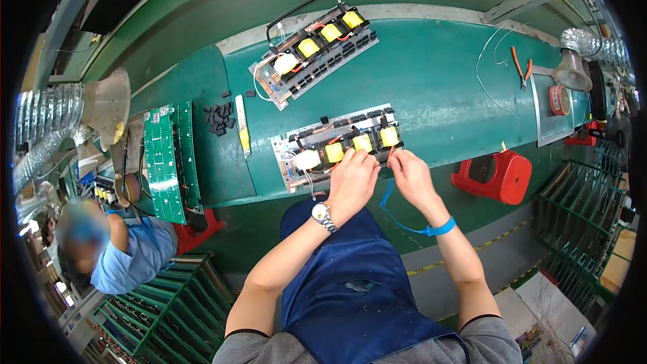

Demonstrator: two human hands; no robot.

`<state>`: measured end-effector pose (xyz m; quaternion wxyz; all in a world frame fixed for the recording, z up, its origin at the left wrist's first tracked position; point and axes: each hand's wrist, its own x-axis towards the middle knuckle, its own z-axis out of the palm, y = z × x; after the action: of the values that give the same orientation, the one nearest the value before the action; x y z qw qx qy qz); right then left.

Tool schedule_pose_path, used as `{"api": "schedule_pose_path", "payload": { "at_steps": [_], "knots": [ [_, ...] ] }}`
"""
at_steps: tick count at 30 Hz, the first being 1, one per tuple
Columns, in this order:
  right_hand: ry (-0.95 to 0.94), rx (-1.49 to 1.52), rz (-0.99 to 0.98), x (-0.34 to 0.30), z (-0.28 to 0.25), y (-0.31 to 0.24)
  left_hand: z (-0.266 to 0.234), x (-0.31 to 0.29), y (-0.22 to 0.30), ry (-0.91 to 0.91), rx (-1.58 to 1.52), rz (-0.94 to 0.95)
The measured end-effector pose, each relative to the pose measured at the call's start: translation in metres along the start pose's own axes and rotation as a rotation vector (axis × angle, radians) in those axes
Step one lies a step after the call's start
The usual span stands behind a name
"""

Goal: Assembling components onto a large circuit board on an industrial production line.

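Note:
A circuit board [290, 174] with yellow-wrapped transformers [389, 136] lies in front of me at the green bench's near edge. My left hand [355, 178] has its fingers curled together at the board's near side, below the middle transformers; what they pinch is hidden. At the board's right end, the fingertips of my right hand [412, 176] pinch together on a red wire [391, 152] beside the last transformer. A blue wrist strap [441, 227] with a coiled cord circles my right wrist. On my left wrist sits a metal watch [322, 214].
Farther back lies a similar board [313, 54] with a black cable. Leftward are small black blocks [219, 118], a yellow-handled knife [242, 127] and upright green boards [168, 162]. Orange-handled pliers [521, 67] and a tape roll [559, 100] lie right. A red stool [502, 176] stands below; a co-worker [135, 249] is left.

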<state>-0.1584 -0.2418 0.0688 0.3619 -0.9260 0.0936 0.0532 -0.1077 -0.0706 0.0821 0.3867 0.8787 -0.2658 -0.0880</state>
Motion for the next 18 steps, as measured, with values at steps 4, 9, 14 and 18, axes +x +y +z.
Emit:
{"api": "schedule_pose_path", "payload": {
  "at_steps": [4, 9, 14, 18],
  "knots": [
    [0.005, -0.045, -0.187, 0.007, -0.034, -0.004, -0.014, 0.002, -0.016, -0.060, -0.169, -0.049],
    [-0.135, -0.114, -0.485, 0.035, -0.039, 0.018, -0.008, 0.013, -0.031, -0.048, -0.170, 0.089],
    [-0.341, -0.137, -0.638, 0.064, -0.052, 0.029, -0.010, 0.021, -0.043, -0.155, -0.210, 0.077],
    [-0.415, -0.117, -0.663, 0.074, -0.052, 0.031, -0.007, 0.022, -0.043, -0.176, -0.197, 0.085]
  ]
}}
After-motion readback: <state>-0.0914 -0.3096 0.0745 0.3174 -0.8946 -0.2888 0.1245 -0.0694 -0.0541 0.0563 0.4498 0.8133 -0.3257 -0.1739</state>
